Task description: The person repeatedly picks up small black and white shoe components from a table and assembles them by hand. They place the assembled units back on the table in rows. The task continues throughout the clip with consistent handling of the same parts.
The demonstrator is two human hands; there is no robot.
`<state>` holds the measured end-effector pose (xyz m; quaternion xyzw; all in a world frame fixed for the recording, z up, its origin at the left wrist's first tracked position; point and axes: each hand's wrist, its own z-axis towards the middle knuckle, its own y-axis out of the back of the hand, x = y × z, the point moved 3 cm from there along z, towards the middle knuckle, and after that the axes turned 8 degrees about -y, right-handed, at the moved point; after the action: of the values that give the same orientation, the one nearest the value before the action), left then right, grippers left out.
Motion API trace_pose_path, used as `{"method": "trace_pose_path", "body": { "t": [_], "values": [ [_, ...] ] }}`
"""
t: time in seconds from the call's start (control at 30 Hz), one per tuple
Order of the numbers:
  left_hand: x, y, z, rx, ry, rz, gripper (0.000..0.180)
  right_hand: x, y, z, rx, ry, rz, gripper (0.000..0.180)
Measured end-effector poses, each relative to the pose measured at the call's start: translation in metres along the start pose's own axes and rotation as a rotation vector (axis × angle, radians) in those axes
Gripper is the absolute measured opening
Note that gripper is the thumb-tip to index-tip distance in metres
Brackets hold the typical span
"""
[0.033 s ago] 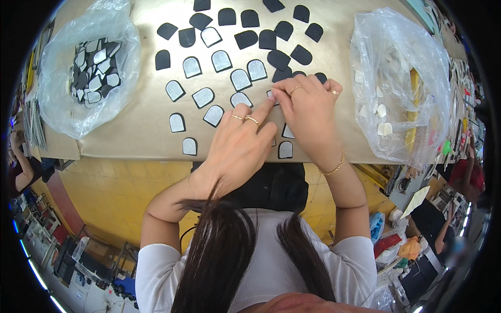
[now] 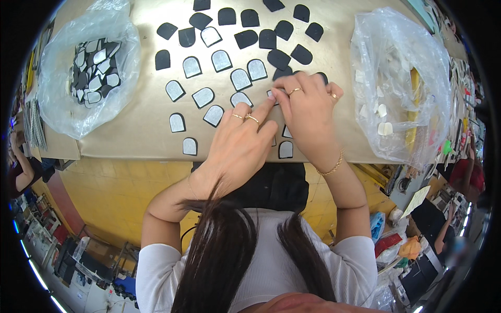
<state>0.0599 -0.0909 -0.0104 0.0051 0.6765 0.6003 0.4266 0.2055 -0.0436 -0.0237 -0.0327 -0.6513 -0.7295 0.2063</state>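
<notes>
My left hand [image 2: 240, 138] lies over the near middle of the table, its index finger stretched out and the tip pressed on an arched piece beneath my right fingers. That piece is mostly hidden; only a light edge with a dark rim shows. Beside it my right hand [image 2: 308, 112] is closed in a pinch, thumb and index finger together at the same piece. What sits between them is too small to make out. To the left lie several arched pieces with white faces and black rims [image 2: 203, 97]. Farther back are several plain black arched pieces [image 2: 250, 19].
A clear plastic bag [image 2: 128, 78] at the left holds many black and white pieces [image 2: 96, 70]. Another clear bag [image 2: 365, 125] at the right has loose white pieces [image 2: 385, 129] in it. The tan-covered table [image 2: 125, 148] ends just before me, with yellow floor [image 2: 115, 193] beyond its edge.
My right hand's fingers have shifted very slightly at the piece. My left hand and the laid-out pieces stay where they were.
</notes>
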Motion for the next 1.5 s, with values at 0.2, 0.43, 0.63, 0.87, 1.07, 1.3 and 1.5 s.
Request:
{"method": "trace_pose_path", "body": {
  "t": [0.2, 0.43, 0.63, 0.87, 1.07, 1.3, 1.5],
  "values": [
    [0.003, -0.001, 0.006, -0.005, -0.016, 0.007, 0.016, -0.027, 0.013, -0.013, -0.282, -0.158, -0.029, 0.024],
    [0.014, 0.004, 0.019, -0.149, -0.073, -0.062, 0.016, -0.046, 0.029, -0.045, -0.144, -0.268, 0.235, 0.027],
    [-0.010, -0.003, 0.014, -0.042, -0.123, -0.177, 0.013, -0.036, 0.012, -0.057, -0.121, -0.245, 0.167, 0.036],
    [-0.015, -0.009, 0.014, -0.024, -0.151, -0.158, 0.014, -0.036, 0.011, -0.059, -0.176, -0.158, 0.147, 0.035],
    [-0.015, -0.011, 0.017, -0.015, -0.143, -0.134, 0.013, -0.035, 0.009, -0.061, -0.227, -0.153, 0.134, 0.035],
    [-0.018, -0.017, 0.018, 0.020, -0.156, 0.007, 0.014, -0.039, 0.009, -0.060, -0.191, -0.178, 0.158, 0.040],
    [-0.020, -0.020, 0.020, 0.032, -0.175, 0.090, 0.013, -0.034, 0.008, -0.061, -0.143, -0.110, -0.057, 0.039]
  ]
}}
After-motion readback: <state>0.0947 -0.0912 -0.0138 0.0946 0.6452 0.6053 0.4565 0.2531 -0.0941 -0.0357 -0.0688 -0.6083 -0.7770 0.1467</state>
